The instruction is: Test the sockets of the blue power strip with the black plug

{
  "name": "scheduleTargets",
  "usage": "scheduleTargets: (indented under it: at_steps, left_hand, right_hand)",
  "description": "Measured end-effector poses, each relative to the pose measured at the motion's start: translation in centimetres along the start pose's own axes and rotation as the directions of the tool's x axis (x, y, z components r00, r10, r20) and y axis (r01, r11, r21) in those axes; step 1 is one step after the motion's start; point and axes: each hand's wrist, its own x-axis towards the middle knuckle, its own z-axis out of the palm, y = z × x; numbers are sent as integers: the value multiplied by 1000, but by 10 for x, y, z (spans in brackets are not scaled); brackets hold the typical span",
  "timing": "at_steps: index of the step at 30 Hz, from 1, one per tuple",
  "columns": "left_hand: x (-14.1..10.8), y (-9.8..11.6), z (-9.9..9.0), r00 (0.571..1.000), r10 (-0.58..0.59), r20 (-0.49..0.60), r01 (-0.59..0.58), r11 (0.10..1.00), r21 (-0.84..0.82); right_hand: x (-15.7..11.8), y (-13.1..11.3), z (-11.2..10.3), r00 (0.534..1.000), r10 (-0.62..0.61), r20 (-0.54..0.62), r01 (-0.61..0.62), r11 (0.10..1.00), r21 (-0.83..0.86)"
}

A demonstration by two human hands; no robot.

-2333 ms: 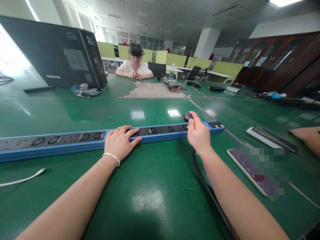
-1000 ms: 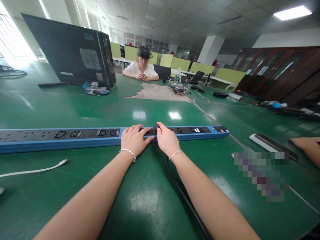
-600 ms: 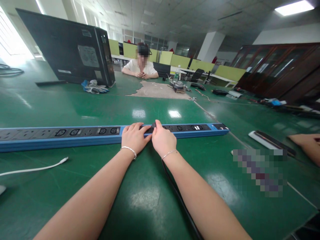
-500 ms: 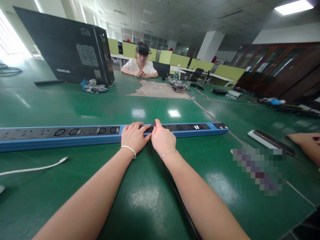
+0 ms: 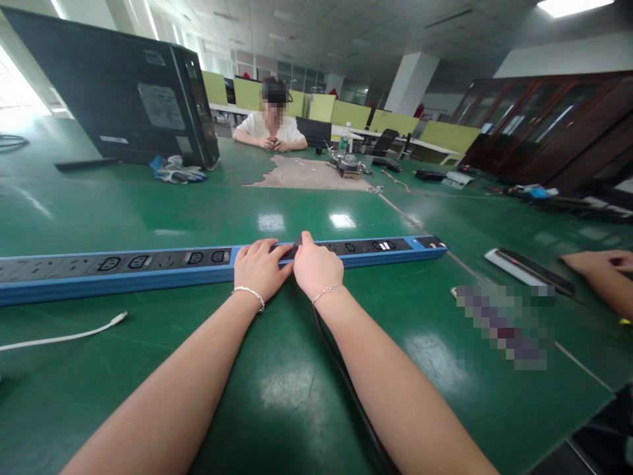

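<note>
A long blue power strip (image 5: pixel 123 287) with a black face of sockets lies across the table in front of me. My left hand (image 5: pixel 258 272) grips it near the middle, fingers over the top and thumb on the near side. Just to its right, my right hand (image 5: pixel 319 269) is closed around a black plug (image 5: pixel 298 241), held against the strip's socket face. How deep the plug sits is hidden by my fingers. A black power cord (image 5: pixel 353 396) runs from under my right hand toward me, beside the right forearm.
A white cable (image 5: pixel 93 331) lies at left. Behind the strip stand a black computer case (image 5: pixel 113 86) and gloves (image 5: pixel 175 170). A person (image 5: pixel 271 125) sits across the table. At right are a black-and-white device (image 5: pixel 534 270), a blurred-out object (image 5: pixel 499 326) and another person's hand (image 5: pixel 598 262).
The view has shifted slightly, so most things sit a little further left and up. Both hands keep their places on the strip, and the plug seems tilted a little more to the right.
</note>
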Motion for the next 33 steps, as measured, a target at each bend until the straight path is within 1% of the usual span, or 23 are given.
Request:
scheduleTargets:
  at_steps: [3,8,11,14,18,23,27,29,33]
  left_hand:
    - [0,0,1,1000,3,-5,-3,1000,9]
    - [0,0,1,1000,-16,17,16,1000,17]
    - [0,0,1,1000,-11,11,11,1000,13]
    - [0,-1,2,1000,-6,6,6,1000,11]
    - [0,-1,2,1000,-8,-1,8,1000,15]
    - [0,-1,3,1000,-6,-14,6,1000,1]
    - [0,-1,4,1000,0,-22,0,1000,-15]
    - [0,-1,4,1000,-3,-25,3,1000,-17]
    - [0,-1,3,1000,-2,-30,2,1000,-8]
  right_hand:
    - [2,7,0,1000,25,14,-26,999,39]
    - [9,21,1,997,55,62,-63,988,142]
    - [14,28,3,997,45,69,-58,977,206]
    - [17,31,5,997,36,63,-50,971,236]
    - [14,28,5,998,43,51,-53,977,204]
    - [4,17,3,998,59,18,-61,993,104]
    - [-1,10,5,997,78,-6,-78,997,29]
    - [-1,8,8,997,69,-18,-69,998,7]
    - [1,6,12,1000,12,-12,-13,1000,-22]
